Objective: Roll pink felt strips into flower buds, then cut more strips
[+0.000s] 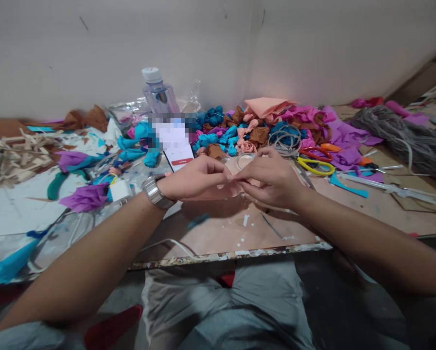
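My left hand [199, 178] and my right hand [270, 178] meet fingertip to fingertip above the middle of the table. Both hands pinch a thin peach-coloured piece [223, 192] stretched between them, its lower edge curving below the fingers. It looks like crepe paper, though my fingers cover much of it. A metal watch sits on my left wrist. Behind my left hand lies a lit phone [177, 143]. Just beyond my right hand is a coil of thin wire [285, 137].
Many crumpled paper pieces [258, 135] line the wall beside a bottle [159, 95]. Yellow-handled scissors [316, 166] and a glue gun [389, 187] lie right. Wooden sticks [19, 155], purple paper [84, 197] and a white adapter [121, 191] are left. The table's edge [239, 253] is near my lap.
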A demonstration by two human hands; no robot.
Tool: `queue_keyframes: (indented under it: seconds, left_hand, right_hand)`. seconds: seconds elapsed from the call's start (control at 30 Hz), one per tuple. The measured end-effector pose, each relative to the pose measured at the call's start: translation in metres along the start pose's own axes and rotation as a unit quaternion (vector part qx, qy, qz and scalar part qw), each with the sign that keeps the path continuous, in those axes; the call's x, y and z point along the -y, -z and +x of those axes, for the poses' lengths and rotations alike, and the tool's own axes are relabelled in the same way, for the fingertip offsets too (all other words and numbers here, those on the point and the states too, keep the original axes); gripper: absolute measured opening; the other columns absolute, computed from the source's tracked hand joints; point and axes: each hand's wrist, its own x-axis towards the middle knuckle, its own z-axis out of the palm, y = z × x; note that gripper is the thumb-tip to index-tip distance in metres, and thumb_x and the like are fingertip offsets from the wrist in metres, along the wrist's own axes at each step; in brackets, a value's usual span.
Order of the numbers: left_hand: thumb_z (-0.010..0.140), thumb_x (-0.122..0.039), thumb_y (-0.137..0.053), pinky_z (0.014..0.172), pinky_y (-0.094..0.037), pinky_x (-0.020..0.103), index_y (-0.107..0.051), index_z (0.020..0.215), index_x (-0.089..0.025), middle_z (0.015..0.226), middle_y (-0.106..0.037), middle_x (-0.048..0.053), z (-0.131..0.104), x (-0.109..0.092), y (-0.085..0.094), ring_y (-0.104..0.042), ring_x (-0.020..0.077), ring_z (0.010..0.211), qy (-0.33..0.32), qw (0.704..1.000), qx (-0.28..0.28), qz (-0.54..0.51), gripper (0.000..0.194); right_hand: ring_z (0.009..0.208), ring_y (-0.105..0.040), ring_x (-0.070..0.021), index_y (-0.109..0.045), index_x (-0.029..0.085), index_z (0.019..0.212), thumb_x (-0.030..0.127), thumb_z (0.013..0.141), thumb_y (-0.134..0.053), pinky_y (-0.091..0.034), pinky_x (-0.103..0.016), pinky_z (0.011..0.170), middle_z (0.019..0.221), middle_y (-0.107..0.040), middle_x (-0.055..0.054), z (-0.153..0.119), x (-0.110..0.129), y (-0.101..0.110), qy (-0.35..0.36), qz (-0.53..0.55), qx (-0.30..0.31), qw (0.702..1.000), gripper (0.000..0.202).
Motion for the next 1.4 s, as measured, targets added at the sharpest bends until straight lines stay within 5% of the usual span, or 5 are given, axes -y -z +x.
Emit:
queue_keyframes:
  seconds: [0.63,0.83,1.4]
  left_hand:
    - [0.089,-0.029,-0.059,0.064,-0.04,0.022,-0.079,0.082,-0.012,0.072,-0.07,0.0,0.004,0.005,-0.01,-0.057,0.0101,0.066,-0.014,0.996,-0.084,0.017,0.027]
    - [0.089,-0.031,-0.058,0.057,-0.034,0.024,-0.074,0.075,-0.012,0.061,-0.061,-0.001,0.002,0.001,-0.015,-0.049,0.0094,0.058,-0.021,0.989,-0.114,0.094,0.028]
    - [0.095,-0.025,-0.053,0.058,-0.031,0.027,-0.071,0.077,-0.015,0.067,-0.067,0.003,-0.001,-0.003,-0.018,-0.055,0.0129,0.059,-0.145,0.922,-0.111,0.341,0.027]
  right_hand:
    - [0.084,-0.071,-0.0201,-0.07,0.023,0.092,0.022,0.095,-0.063,-0.037,-0.043,0.091,0.087,-0.079,-0.001,0.001,0.0,-0.006,-0.041,-0.029,-0.007,0.999,0.007]
    - [0.116,-0.066,-0.0278,-0.07,0.021,0.09,0.021,0.089,-0.066,-0.042,-0.046,0.097,0.12,-0.07,-0.01,0.002,0.001,-0.007,-0.085,-0.005,-0.019,0.996,0.004]
    - [0.11,-0.065,-0.0243,-0.066,0.021,0.077,0.013,0.086,-0.063,-0.046,-0.043,0.1,0.112,-0.069,-0.008,0.008,-0.002,-0.003,-0.159,0.15,0.045,0.975,0.012]
